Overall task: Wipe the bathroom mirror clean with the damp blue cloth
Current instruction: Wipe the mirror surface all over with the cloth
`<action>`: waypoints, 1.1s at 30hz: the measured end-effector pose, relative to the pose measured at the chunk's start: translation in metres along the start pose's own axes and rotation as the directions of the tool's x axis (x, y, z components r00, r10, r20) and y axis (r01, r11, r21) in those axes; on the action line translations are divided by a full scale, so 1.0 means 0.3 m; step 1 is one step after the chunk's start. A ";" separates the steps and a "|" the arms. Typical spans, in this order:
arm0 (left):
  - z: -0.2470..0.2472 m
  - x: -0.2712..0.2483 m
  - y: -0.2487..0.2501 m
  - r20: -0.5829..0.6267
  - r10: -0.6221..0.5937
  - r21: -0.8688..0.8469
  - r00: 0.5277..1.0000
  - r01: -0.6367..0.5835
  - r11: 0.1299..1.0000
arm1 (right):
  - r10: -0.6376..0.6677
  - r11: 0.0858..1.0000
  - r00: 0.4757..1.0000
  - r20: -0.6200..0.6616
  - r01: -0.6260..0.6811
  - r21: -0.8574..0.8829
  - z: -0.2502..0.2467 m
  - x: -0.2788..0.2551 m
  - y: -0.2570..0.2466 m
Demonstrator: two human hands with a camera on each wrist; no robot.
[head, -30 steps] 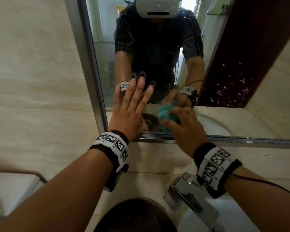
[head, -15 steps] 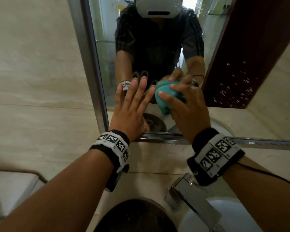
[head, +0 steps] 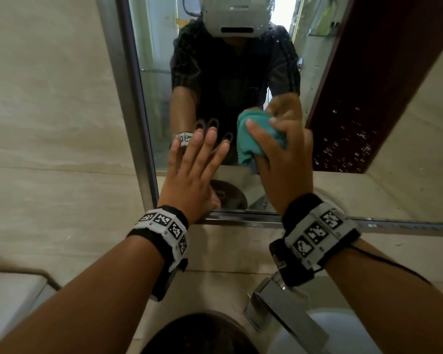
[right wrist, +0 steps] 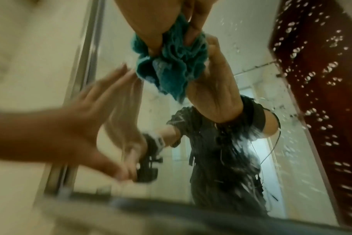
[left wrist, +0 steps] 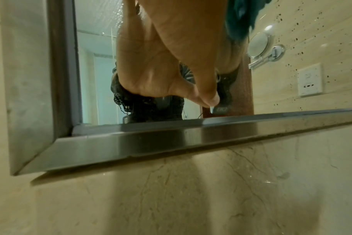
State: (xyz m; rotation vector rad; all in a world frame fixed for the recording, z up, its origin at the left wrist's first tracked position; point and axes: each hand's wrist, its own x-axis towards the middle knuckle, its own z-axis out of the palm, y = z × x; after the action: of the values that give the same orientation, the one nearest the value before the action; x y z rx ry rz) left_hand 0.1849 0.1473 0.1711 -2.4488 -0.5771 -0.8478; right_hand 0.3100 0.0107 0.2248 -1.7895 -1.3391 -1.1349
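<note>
The damp blue cloth (head: 253, 139) sits bunched into a soft teal wad at the centre of the head view, pressed against the bathroom mirror (head: 164, 80) by the right hand (head: 284, 162). In the right wrist view the cloth (right wrist: 171, 63) shows as looped terry folds spilling out between thumb and fingers, so the grip is a closed clutch around the wad, with a loose tail hanging below the palm. It looks light, limp and absorbent; I judge it will take whatever shape the hand gives it, and is best held bunched in the palm so a broad pad meets the glass and the tail does not drag.

The left hand (head: 195, 175) lies flat on the glass just left of the cloth, fingers straight and spread, holding nothing; the left wrist view shows the thumb (left wrist: 209, 98) reaching down toward the lower frame.

The glass is hard, smooth and probably slick when wet. Water droplets (head: 353, 144) speckle its right part, over the reflected dark red panel, so I judge much of the wiping is left there. A brushed metal frame (head: 128, 98) borders the mirror, set in beige veined stone wall (head: 49, 111). Below, at lower centre of the head view, are a squared chrome faucet (head: 287, 310) and a dark basin (head: 197, 335).
</note>
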 end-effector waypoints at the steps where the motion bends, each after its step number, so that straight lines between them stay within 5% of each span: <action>1: 0.002 -0.001 -0.001 0.000 0.002 0.001 1.000 -0.002 1.000 | -0.055 0.998 0.997 0.055 0.056 -0.026 0.020 -0.043 -0.010; 4: -0.007 -0.005 -0.002 0.000 0.003 0.006 1.000 -0.003 1.000 | -0.239 0.961 0.899 0.367 0.273 -0.041 0.041 -0.202 0.005; 6: -0.029 -0.013 -0.007 -0.002 0.016 -0.004 1.000 -0.016 1.000 | -0.239 0.962 0.864 0.444 0.272 -0.011 0.016 -0.206 0.026; 10: -0.092 -0.015 -0.051 -0.022 0.040 -0.062 0.999 -0.041 0.997 | 0.015 0.999 0.985 0.175 -0.023 0.045 -0.050 0.003 -0.023; 12: -0.101 -0.014 -0.062 0.016 0.008 -0.058 1.000 -0.007 0.998 | 0.033 0.999 0.999 -0.024 -0.033 0.026 -0.066 0.106 -0.045; 14: -0.084 -0.013 -0.054 0.061 -0.017 -0.030 0.998 0.019 0.999 | 0.023 1.000 0.998 -0.057 -0.023 -0.003 -0.052 0.119 -0.074; 16: -0.061 -0.012 -0.043 0.058 -0.038 -0.026 0.998 0.039 0.999 | -0.127 0.985 0.984 0.128 0.140 -0.097 0.009 0.012 -0.081; 19: -0.058 -0.011 -0.045 0.067 -0.033 -0.023 0.997 0.034 0.999 | -0.266 0.939 0.792 0.549 0.341 -0.036 0.048 -0.231 -0.027; 21: -0.061 -0.012 -0.050 0.096 -0.027 -0.013 0.995 0.029 1.000 | -0.251 0.943 0.735 0.630 0.333 -0.012 0.021 -0.276 0.016; 23: -0.065 -0.008 -0.049 0.099 -0.038 -0.011 0.994 0.039 0.999 | -0.177 0.971 0.789 0.588 0.239 -0.029 -0.013 -0.199 0.027; 26: -0.061 -0.007 -0.045 0.089 -0.042 -0.031 0.995 0.045 0.999 | -0.117 0.986 0.955 0.273 0.144 -0.084 -0.066 0.001 0.025; 29: -0.058 -0.011 -0.039 0.071 -0.055 -0.034 0.996 0.057 0.998 | -0.145 0.966 0.980 0.137 0.170 -0.196 -0.059 0.046 0.040; 31: -0.056 -0.010 -0.031 0.063 -0.068 -0.031 0.996 0.070 0.997 | -0.104 0.979 0.947 0.305 0.152 -0.135 -0.021 -0.063 0.050; 33: -0.066 -0.009 -0.021 0.078 -0.076 -0.015 0.994 0.078 0.997 | -0.250 0.946 0.786 0.566 0.323 -0.030 0.000 -0.212 0.045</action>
State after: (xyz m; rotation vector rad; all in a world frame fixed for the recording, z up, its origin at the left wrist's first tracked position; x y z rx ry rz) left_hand 0.1706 0.1406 0.1849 -2.4990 -0.6989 -0.7943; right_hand 0.3156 -0.0200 0.1677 -2.1665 -1.9772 -0.8830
